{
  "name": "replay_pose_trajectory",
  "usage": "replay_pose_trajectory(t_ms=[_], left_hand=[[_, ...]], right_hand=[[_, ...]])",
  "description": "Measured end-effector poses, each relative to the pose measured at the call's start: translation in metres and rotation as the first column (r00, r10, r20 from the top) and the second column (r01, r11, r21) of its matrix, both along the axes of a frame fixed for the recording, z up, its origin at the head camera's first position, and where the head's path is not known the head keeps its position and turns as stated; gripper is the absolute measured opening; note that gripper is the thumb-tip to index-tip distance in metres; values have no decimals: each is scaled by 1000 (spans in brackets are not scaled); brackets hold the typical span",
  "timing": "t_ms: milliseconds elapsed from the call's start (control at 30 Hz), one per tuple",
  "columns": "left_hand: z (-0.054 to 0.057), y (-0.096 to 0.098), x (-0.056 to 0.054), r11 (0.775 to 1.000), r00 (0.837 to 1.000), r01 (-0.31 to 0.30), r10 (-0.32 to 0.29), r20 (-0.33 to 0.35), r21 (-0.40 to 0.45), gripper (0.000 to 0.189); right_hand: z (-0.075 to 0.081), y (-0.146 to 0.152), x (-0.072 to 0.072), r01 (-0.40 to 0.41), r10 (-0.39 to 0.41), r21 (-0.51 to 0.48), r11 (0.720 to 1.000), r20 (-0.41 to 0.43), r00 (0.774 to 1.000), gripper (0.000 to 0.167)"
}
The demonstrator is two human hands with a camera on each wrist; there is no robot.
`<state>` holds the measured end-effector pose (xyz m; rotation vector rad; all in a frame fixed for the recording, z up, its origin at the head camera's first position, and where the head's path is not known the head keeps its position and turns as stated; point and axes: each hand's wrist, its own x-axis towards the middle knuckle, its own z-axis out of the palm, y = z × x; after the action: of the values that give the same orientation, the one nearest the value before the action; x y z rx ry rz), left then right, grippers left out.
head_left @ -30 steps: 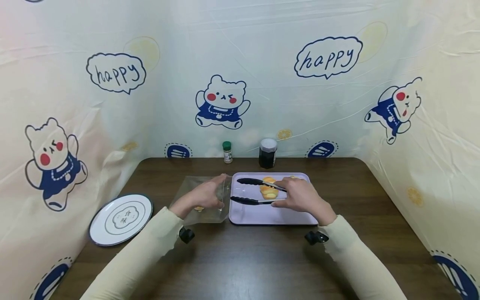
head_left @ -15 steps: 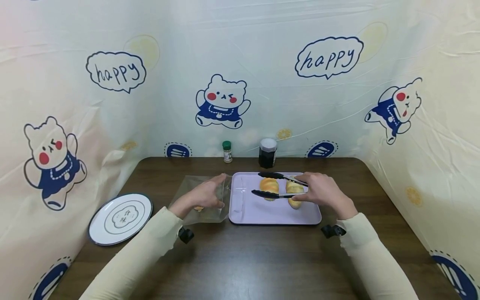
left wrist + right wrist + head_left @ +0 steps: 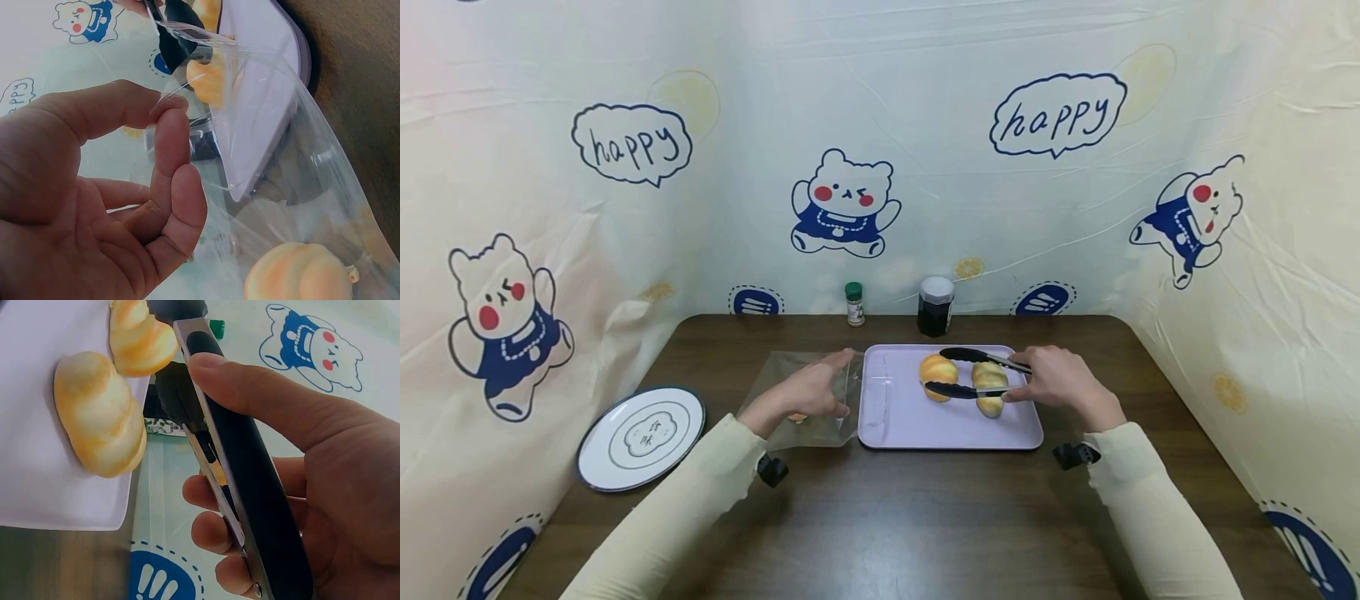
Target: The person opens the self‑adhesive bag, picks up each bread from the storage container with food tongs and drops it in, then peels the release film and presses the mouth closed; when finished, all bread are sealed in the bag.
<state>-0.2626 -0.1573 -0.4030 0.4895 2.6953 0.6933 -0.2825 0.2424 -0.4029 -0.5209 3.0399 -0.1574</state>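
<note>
My left hand (image 3: 808,390) pinches the mouth edge of a clear plastic bag (image 3: 312,137) between thumb and index finger. Inside the bag lies a bread roll (image 3: 300,275). To the right, my right hand (image 3: 1060,379) grips a pair of tongs (image 3: 247,469) with black tips, the thumb along one arm. The tongs stand spread over the lilac tray (image 3: 917,433), nothing between their tips. Two golden bread rolls rest on that tray: a left roll (image 3: 936,368) and a right roll (image 3: 990,407), both partly overlapped by the tongs in the head view.
A white plate with a dark rim (image 3: 625,458) sits at the table's left side. Behind the tray stand a small green-capped bottle (image 3: 854,307) and a dark jar with a pale lid (image 3: 936,308). Printed cloth (image 3: 880,100) hangs around the table's back and sides.
My right hand has drawn the tongs rightward, from the tray's left part to over the rolls, uncovering the right roll. My left hand keeps its place at the bag.
</note>
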Motion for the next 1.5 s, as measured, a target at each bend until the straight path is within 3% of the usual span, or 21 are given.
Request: replay_pose_trajectory(t_ms=[333, 967, 1233, 1500], left_hand=[[2, 1, 1, 1000, 1000, -1, 1, -6, -15, 98], [1, 3, 1, 1000, 1000, -14, 14, -19, -13, 101], [1, 4, 0, 1000, 1000, -3, 2, -30, -25, 99], [2, 4, 0, 1000, 1000, -14, 13, -23, -28, 100]], right_hand=[[9, 4, 4, 6, -5, -7, 1000, 15, 1000, 73], [4, 4, 6, -30, 30, 34, 999, 3, 1000, 66], [9, 2, 10, -27, 28, -48, 998, 13, 1000, 70], [16, -9, 19, -110, 108, -109, 988, -28, 994, 67]])
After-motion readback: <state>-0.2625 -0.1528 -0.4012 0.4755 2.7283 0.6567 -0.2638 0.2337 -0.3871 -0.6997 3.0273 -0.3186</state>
